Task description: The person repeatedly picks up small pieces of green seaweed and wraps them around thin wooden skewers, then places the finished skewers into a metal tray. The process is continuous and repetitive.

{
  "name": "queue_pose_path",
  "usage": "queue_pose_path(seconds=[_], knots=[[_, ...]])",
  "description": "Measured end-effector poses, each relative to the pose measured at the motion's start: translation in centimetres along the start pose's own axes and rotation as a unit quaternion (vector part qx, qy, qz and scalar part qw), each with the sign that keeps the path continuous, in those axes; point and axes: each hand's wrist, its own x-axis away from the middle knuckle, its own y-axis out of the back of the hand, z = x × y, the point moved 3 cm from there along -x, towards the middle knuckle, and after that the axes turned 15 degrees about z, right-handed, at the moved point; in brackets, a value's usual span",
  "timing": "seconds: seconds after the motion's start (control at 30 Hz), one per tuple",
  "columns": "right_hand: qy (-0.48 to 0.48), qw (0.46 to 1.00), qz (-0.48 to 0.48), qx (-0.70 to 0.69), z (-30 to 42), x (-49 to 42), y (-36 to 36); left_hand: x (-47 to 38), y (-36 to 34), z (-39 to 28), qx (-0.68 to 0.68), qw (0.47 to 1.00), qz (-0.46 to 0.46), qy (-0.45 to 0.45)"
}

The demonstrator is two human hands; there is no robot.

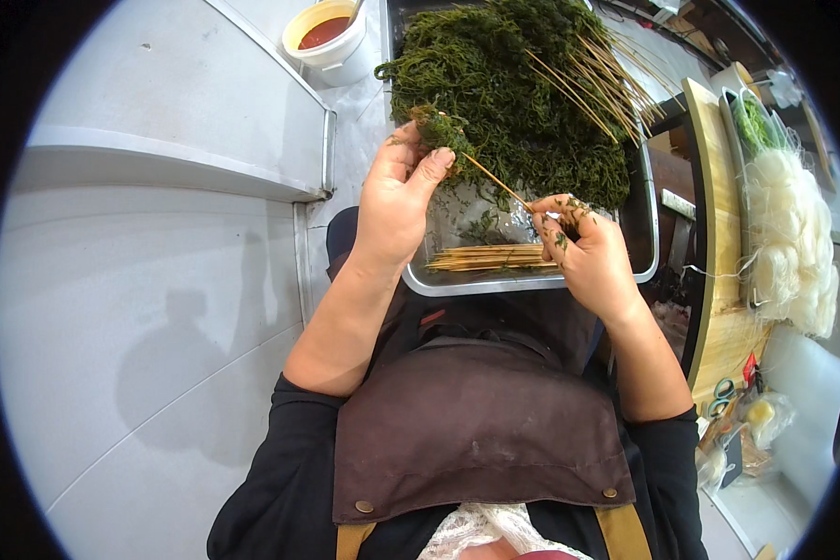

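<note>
My left hand [400, 189] grips a clump of green seaweed strands [442, 134] around the upper end of a thin wooden skewer [497, 183]. The skewer's lower end is pinched between the thumb and fingers of my right hand [582, 248], which has bits of green stuck to it. Below both hands is a metal tray [486, 287]. A large heap of seaweed [504, 91] fills its far part. Along the tray's near side lies a bundle of bare skewers [486, 257], its right end hidden by my right hand.
More skewers [595, 80] rest on the heap's right side. A white bucket [346, 59] of red sauce stands at the back left, beside a grey panel [182, 105]. At right, a wooden board [717, 231] bears bundles of white noodles [784, 231] and scissors [722, 397].
</note>
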Motion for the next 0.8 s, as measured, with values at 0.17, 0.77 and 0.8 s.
queue_pose_path(seconds=[0.17,0.77,0.8], knots=[[-0.051,0.999,-0.002,-0.003,0.0,-0.3,0.4,0.6,-1.0,-0.1,-0.135,0.990,0.031,-0.036],[0.028,0.982,-0.009,-0.188,0.1,-2.4,-1.3,-0.1,-3.5,0.3,0.143,0.990,0.013,0.011],[0.017,0.977,-0.010,-0.210,0.3,-2.7,-1.4,0.0,-4.0,0.7,0.142,0.989,0.018,0.032]])
